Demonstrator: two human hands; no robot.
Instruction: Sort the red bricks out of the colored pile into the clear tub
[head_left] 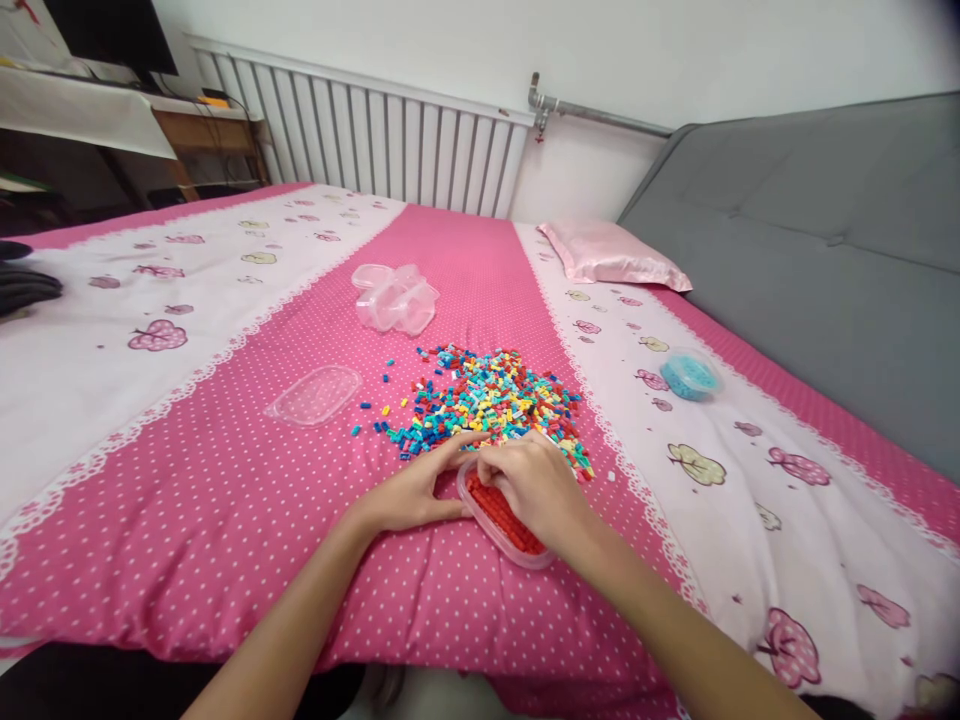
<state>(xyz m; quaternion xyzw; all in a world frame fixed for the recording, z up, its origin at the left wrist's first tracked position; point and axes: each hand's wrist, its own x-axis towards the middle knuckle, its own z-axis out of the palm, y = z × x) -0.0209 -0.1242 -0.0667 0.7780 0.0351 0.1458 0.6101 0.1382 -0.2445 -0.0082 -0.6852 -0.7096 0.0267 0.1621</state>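
A small clear plastic container with red bricks packed in rows sits near the front of the bed. My left hand steadies its left end, thumb and fingers curved around the rim. Over the container's far part is my right hand, its fingers pinched together and pointing down at the red bricks. Whatever those fingertips hold is hidden. Just beyond both hands spreads a loose pile of small multicoloured toy bricks, in blue, teal, yellow, red and white.
A clear lid lies left of the pile. Several nested clear containers stand behind it. A container of light-blue pieces is at the right. Farther back are a pink pillow, a grey headboard and a radiator.
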